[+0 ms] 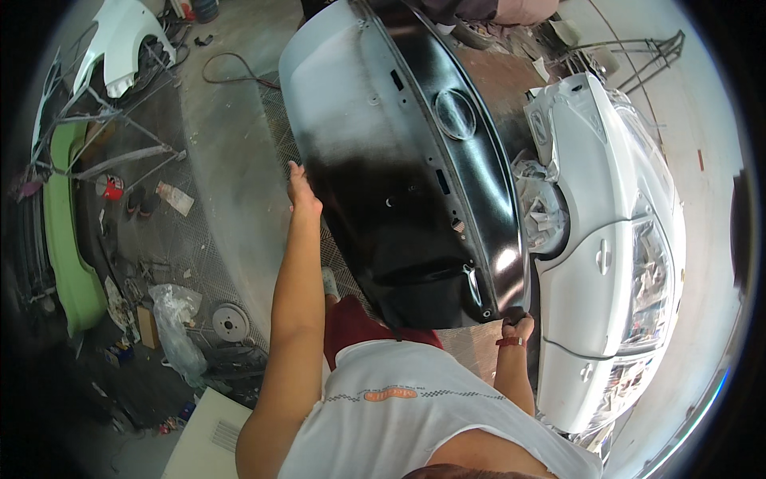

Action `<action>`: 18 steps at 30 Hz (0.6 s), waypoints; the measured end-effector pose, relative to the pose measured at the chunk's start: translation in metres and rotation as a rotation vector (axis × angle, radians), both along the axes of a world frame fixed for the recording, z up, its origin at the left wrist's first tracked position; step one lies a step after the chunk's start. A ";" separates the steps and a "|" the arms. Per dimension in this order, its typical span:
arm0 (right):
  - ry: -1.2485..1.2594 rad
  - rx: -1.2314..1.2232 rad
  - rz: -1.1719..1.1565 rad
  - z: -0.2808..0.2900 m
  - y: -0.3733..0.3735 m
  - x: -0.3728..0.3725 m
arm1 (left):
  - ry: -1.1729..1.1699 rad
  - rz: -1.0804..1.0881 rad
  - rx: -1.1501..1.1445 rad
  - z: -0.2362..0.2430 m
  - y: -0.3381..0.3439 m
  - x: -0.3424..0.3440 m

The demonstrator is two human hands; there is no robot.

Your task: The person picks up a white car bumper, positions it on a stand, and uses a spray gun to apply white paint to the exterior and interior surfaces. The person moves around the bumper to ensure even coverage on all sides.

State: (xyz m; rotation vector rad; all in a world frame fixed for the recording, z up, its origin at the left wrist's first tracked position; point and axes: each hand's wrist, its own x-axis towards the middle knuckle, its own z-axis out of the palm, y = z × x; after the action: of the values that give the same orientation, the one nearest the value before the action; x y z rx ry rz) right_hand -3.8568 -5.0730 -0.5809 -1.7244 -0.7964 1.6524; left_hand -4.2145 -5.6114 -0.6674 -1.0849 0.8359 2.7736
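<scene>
A large car trunk lid [343, 199] fills the middle of the view. Its paint is glossy black toward me and fades to dull light grey at the far end, and it has slots, small holes and a round recess. My left hand [303, 190] supports its left edge about halfway along; the fingers point away from me and are partly hidden. At the near right corner my right hand [519, 327] is closed around the edge, a red band on its wrist. Between them, the lid is held in front of my body.
A white car body [586, 271] with paper-masked openings stands close on the right. To the left are a metal frame stand [120, 152], a green bumper [68, 239], a brake disc [230, 322] and a plastic bag [177, 327]. A hose [231, 57] lies on the floor.
</scene>
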 end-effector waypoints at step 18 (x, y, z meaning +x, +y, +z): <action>0.058 -0.085 0.168 -0.011 0.032 0.020 | -0.087 -0.345 -0.114 -0.021 -0.042 -0.014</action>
State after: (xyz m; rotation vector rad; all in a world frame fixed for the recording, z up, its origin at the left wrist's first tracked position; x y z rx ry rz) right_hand -3.8371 -5.0413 -0.5924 -1.6982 -0.8751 1.8636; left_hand -4.2280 -5.6533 -0.6884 -0.9615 1.0675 2.4057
